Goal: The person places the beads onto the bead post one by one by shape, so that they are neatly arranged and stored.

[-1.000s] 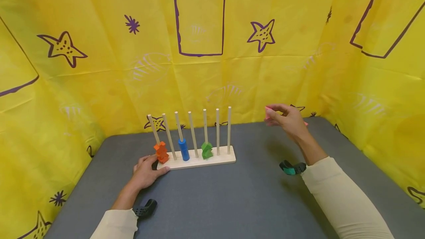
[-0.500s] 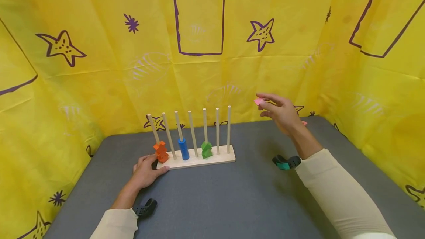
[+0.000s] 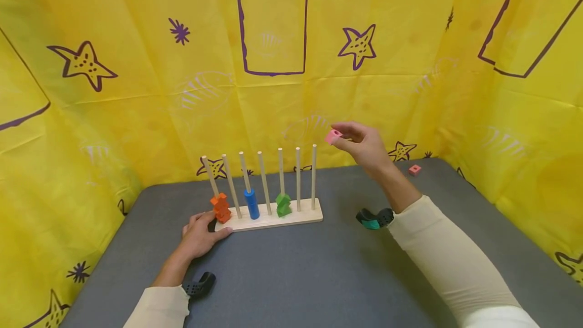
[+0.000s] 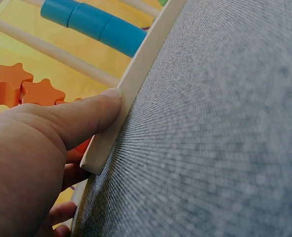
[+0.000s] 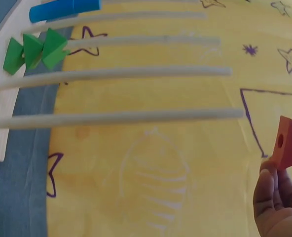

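A wooden peg board [image 3: 291,220] with several upright pegs stands on the grey table. My left hand [image 3: 198,237] grips its left end, the thumb [image 4: 99,111] along the front edge. Orange star beads [image 3: 221,208] sit on the leftmost peg, blue cylinder beads [image 3: 252,205] on the third, and green triangle beads [image 3: 283,206] on the fifth. Raised to the right of the board, my right hand [image 3: 364,147] pinches a pink square bead [image 3: 334,136] between thumb and fingers. The hole in this bead shows in the right wrist view. Its height is near the rightmost peg's top [image 5: 230,114].
Another pink bead [image 3: 415,170] lies on the table at the back right. Yellow patterned cloth [image 3: 273,110] hangs behind the table and at both sides. Bare pegs [image 3: 298,181] stand among the loaded ones.
My right hand has moved left and slightly up with the pink bead, toward the board. The bead on the table now shows fully. My left hand has stayed at the board's end.
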{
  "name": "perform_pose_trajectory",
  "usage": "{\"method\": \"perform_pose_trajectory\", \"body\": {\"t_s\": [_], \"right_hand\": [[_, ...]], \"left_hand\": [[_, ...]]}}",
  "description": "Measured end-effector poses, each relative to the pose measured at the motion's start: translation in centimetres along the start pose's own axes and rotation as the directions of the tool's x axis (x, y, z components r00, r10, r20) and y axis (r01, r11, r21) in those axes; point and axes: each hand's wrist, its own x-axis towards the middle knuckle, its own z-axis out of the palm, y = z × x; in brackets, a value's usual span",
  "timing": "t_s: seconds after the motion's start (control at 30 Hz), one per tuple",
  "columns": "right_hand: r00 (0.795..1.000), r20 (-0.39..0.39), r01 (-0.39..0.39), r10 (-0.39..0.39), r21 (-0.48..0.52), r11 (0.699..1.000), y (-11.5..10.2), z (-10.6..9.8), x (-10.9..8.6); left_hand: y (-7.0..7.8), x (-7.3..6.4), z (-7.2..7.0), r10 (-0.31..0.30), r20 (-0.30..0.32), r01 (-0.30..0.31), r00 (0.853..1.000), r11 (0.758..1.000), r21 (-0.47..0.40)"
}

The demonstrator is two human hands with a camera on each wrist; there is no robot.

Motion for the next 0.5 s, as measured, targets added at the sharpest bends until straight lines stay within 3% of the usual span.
{"method": "perform_pose_trajectory", "body": {"t_s": [0.27, 0.5], "right_hand": [[0.999, 0.021, 0.036, -0.035, -0.027, 0.999, 0.4, 2.0, 1.0], [0.999, 0.044, -0.003, 0.004, -0.022, 1.000, 1.2, 3.0, 1.2]], "left_hand": [[0.0, 0.0, 0.1, -0.007, -0.006, 0.007, 1.000, 1.000, -0.005], [-0.1, 0.2, 0.2, -0.001, -0.003, 0.001, 1.000, 1.000, -0.009]]}}
